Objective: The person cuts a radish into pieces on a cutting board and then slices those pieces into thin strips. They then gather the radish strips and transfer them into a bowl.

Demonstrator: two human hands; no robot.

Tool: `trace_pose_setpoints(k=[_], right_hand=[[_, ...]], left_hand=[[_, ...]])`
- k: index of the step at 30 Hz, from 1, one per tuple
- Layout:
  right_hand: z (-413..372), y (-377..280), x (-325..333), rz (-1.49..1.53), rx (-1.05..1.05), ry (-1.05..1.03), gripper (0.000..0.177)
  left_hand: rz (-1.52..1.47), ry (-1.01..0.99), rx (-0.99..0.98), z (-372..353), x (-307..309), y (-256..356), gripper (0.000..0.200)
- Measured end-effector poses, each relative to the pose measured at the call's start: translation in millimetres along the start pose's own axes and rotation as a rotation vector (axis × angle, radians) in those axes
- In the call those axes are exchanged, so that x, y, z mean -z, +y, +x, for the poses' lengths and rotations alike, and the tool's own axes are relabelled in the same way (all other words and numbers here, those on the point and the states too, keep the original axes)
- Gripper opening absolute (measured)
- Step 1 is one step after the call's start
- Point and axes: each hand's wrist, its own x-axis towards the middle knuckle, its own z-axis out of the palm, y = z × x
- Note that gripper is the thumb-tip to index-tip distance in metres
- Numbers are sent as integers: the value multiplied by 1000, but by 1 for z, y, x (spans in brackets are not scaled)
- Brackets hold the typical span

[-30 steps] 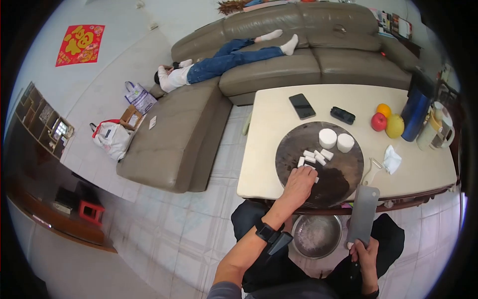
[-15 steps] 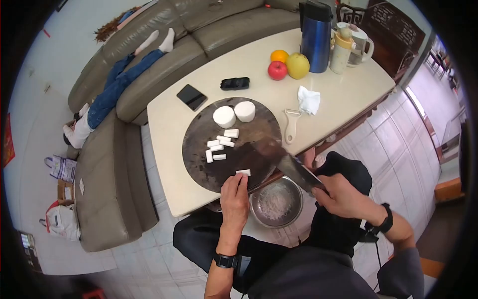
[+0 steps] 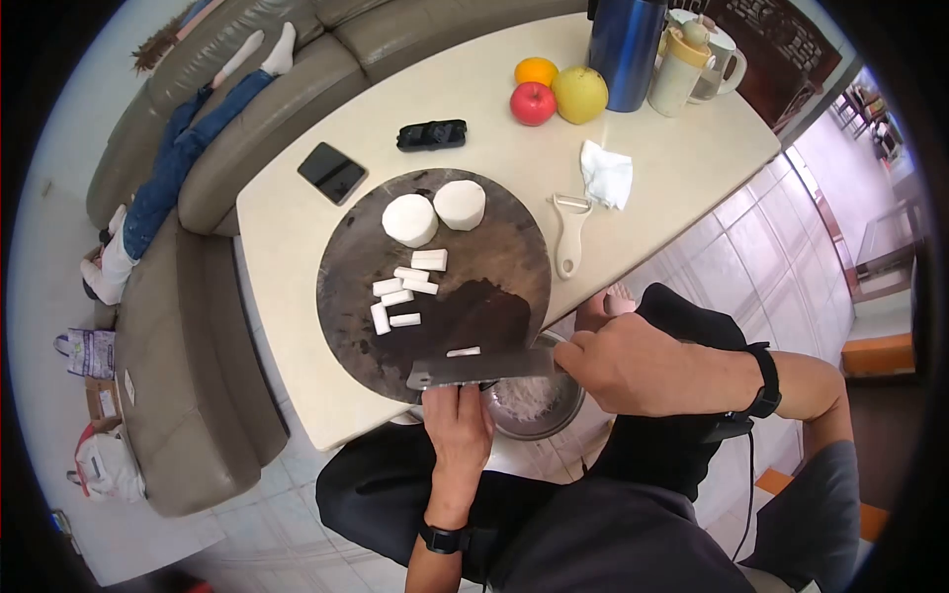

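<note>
My right hand [image 3: 623, 366] grips the handle of a cleaver [image 3: 479, 369], whose blade lies across the near edge of the round dark board [image 3: 346, 267]. Just below the blade is my left hand [image 3: 458, 425], its fingers together and their tips against the blade; whether they hold anything is hidden. One small white piece [image 3: 463, 352] lies just beyond the blade. Farther up the board are several white sticks [image 3: 397, 296] and two thick white round chunks [image 3: 410, 219], [image 3: 460, 205]. A wet dark patch spreads over the board's near part.
A metal bowl [image 3: 539, 420] with white bits is below the table edge. On the table [image 3: 494, 148] are a peeler [image 3: 570, 237], white cloth [image 3: 606, 176], phone [image 3: 333, 173], black object [image 3: 431, 135], fruit [image 3: 580, 95] and a blue flask [image 3: 627, 54]. A person [image 3: 158, 188] lies on the sofa.
My right hand has swung the cleaver left, and its blade now lies level in front of my left fingers. The view has shifted, so the table appears farther left and higher.
</note>
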Motion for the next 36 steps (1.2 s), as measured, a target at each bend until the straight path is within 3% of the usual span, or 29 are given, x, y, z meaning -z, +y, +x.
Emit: trace_pose_setpoints(k=[10,28,30,36], right_hand=[[20,10,12,69,-17,-209,25],[67,20,5,129,210,-290,20],[75,21,-2,140,237,-211,28],[80,16,1,243,98,-230,18]], left_hand=[[-9,11,25,-5,-6,-5,26],[-7,-129,101,-25,-3,-10,26],[9,-82,100,-21,-4,-9,27],[-8,-72,94,-13,-3,-9,24]])
